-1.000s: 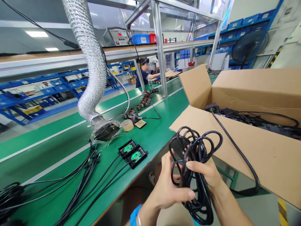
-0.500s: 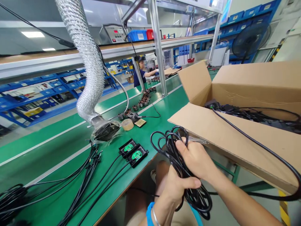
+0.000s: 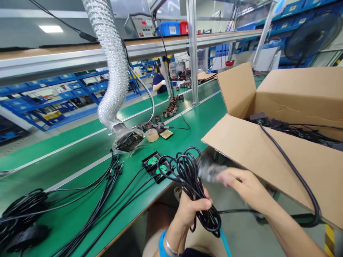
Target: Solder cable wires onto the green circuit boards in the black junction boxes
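A coiled black cable (image 3: 189, 175) is gripped in my left hand (image 3: 189, 208), with the thumb across the loops and the fingers wrapped round them. My right hand (image 3: 241, 182) is apart from the coil on its right side, its fingers pinching a clear, crumpled piece of plastic (image 3: 210, 169). That plastic is smeared by motion and reaches the edge of the coil, so I cannot tell its exact shape. Behind the coil, two open black housings with green circuit boards (image 3: 152, 161) lie on the green bench (image 3: 128, 210), the nearer one partly covered by cable loops.
An open cardboard box (image 3: 268, 132) holding black cables stands at the right, one cable running over its flap. A fume extractor (image 3: 130, 141) hangs over the bench. More black cables (image 3: 107, 185) lie at left. Small copper-wound parts (image 3: 170, 109) line the back, near a co-worker (image 3: 160, 80).
My right hand has let go of the cable coil and moved right, drawing the clear plastic out sideways. My left hand still holds the coil, now slightly further left. The view has shifted.
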Demonstrator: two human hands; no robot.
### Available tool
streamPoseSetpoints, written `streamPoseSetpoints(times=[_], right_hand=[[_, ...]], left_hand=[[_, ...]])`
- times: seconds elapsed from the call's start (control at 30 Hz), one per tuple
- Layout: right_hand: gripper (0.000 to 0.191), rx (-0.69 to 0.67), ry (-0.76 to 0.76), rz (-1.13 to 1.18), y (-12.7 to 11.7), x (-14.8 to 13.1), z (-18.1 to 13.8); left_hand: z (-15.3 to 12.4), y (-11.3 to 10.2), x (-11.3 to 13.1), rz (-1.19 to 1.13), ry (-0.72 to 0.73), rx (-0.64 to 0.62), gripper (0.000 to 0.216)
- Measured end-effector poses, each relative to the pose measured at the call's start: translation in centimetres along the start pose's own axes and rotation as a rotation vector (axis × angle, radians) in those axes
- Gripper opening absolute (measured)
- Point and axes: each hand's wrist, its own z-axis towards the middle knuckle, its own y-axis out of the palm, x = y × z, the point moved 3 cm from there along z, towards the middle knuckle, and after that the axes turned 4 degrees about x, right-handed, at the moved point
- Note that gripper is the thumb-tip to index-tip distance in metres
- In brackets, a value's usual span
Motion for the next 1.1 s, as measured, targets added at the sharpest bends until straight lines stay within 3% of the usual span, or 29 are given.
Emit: streamPoseSetpoints(times=[0.1, 0.17, 0.3, 0.4, 0.5, 0.67, 0.8, 0.87, 0.97, 1.03, 1.1], right_hand=[[0.043, -0.159, 0.053, 0.337, 1.7, 0.1, 2.8], [0.042, -0.279, 0.085, 0.460, 3.2, 0.2, 3.7], [0.037, -0.201, 0.141, 0.567, 4.4, 1.4, 4.0], [0.037, -0.078, 0.175, 0.653, 3.7, 2.1, 4.2], [0.038, -0.002, 0.198, 0.702, 2.7, 2.0, 4.3], [0.038, 0.009, 0.221, 0.751, 2.8, 1.4, 4.2], [0.031, -0.050, 0.222, 0.764, 3.9, 1.2, 4.2], [0.028, -0.063, 0.221, 0.758, 4.4, 1.1, 4.4], [0.026, -0.044, 0.206, 0.732, 4.9, 0.8, 4.8], [0.025, -0.013, 0.179, 0.713, 4.9, 0.6, 5.0], [0.028, 0.034, 0.138, 0.698, 4.5, 0.7, 5.1]], left_hand=[[-0.5, 0.8, -0.1, 0.107, -0.115, -0.148, 0.036], [-0.7, 1.2, -0.4, 0.136, -0.182, -0.248, 0.041], [-1.1, 0.9, -0.4, 0.021, -0.118, -0.302, 0.053], [-1.8, -0.2, 0.4, -0.030, -0.011, -0.153, 0.049], [-3.0, -1.6, 1.4, 0.082, 0.069, -0.016, 0.037], [-4.6, -3.7, 2.4, 0.045, 0.171, -0.010, 0.031], [-5.0, -4.1, 2.8, 0.058, 0.282, -0.059, 0.043], [-5.0, -3.5, 3.2, 0.233, 0.402, 0.037, 0.055], [-5.2, -1.8, 4.4, 0.718, 0.667, 0.305, 0.061], [-5.2, -0.6, 5.0, 0.972, 0.773, 0.407, 0.035], [-4.7, -0.3, 5.1, 1.009, 0.732, 0.432, 0.007]])
